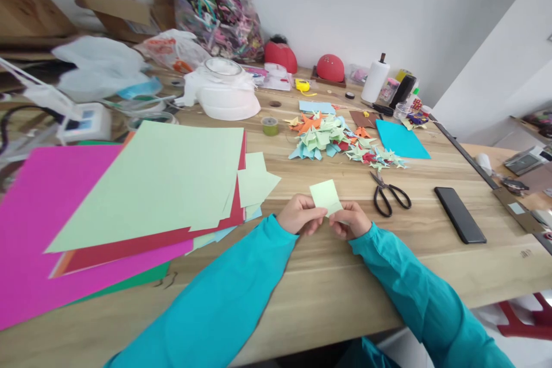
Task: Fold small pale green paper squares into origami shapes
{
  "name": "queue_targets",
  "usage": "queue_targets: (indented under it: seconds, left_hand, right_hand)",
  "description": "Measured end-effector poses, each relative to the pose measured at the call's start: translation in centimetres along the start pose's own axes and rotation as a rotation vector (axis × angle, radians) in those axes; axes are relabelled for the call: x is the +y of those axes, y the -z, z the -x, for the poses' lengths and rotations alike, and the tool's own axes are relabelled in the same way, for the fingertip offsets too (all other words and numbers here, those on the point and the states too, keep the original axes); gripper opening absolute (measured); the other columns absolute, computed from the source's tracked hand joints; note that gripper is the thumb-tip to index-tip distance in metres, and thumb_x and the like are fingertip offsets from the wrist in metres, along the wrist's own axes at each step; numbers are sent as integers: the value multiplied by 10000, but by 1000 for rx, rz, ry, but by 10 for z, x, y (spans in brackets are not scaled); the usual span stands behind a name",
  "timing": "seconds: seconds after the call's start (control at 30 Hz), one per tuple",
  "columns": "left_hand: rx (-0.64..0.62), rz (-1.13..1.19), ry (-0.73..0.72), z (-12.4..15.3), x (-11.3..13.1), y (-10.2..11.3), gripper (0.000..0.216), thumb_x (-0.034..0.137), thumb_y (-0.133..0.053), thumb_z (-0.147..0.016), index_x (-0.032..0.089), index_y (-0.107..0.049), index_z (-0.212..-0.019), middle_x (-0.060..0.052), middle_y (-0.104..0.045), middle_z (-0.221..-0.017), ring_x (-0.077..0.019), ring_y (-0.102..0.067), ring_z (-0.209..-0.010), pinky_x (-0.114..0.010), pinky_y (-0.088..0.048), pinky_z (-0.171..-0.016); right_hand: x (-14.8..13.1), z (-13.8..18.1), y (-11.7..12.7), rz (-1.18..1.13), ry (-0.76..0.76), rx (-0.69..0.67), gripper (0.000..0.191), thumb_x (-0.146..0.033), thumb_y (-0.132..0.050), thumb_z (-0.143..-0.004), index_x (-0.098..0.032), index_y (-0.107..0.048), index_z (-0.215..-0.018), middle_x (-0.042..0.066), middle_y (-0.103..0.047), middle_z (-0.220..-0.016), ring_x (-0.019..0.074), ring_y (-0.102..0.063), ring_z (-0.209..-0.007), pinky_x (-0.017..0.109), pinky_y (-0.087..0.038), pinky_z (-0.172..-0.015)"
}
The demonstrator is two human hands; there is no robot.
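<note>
My left hand [301, 214] and my right hand [351, 220] are close together over the wooden table [328, 276], both in teal sleeves. Between them they pinch a small pale green paper square [326, 195], which sticks up tilted above the fingers. Each hand's fingers are closed on the paper's lower edge. Black-handled scissors [388, 192] lie just right of my right hand. A heap of folded paper shapes [334, 141] in green, blue, orange and red lies beyond the hands.
Large sheets of coloured paper [142, 195], green over red and pink, cover the left. A black phone [459, 214] lies at right, a blue sheet [401, 139] farther back. Bags, boxes, a white bowl [224, 98] and a paper roll [374, 80] crowd the back.
</note>
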State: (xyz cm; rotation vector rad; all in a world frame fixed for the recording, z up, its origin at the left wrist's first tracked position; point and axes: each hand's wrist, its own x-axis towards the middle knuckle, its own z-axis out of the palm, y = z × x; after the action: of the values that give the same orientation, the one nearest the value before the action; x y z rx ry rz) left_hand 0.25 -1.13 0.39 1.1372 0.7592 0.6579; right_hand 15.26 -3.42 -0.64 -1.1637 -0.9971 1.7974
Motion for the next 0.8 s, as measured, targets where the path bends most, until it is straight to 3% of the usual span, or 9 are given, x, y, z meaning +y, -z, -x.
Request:
queue_targets:
  seconds: [0.5,0.67,0.8]
  left_hand:
    - [49,274,-66,-4,-1,5,303,248,-629,-558,115,-481,-328,16,-423,-269,-77,-374,-216,-179,-201,-247]
    - [146,480,-179,0,9,26,248,198,-574,-593,133,-486,-371,49,-373,-274,-60,-339,-224,-171,-202,-253]
    - [102,530,-220,3,14,39,217,169,-562,-610,137,-521,-400,42,-408,-304,-63,-371,-254,-173,-247,-265]
  right_hand:
    - [-6,1,0,-179,48,-78,94,-165,-535,-490,-135,-523,-402,-39,-408,-251,52,-256,-205,175,-155,-247]
    - [-13,2,8,-275,157,-133,105,-171,-478,-507,-148,-511,-410,-46,-375,-261,50,-248,-228,171,-172,-257]
    - [-17,2,12,-303,156,-163,109,-171,-491,-525,-150,-500,-418,-49,-374,-285,43,-245,-239,165,-169,-263]
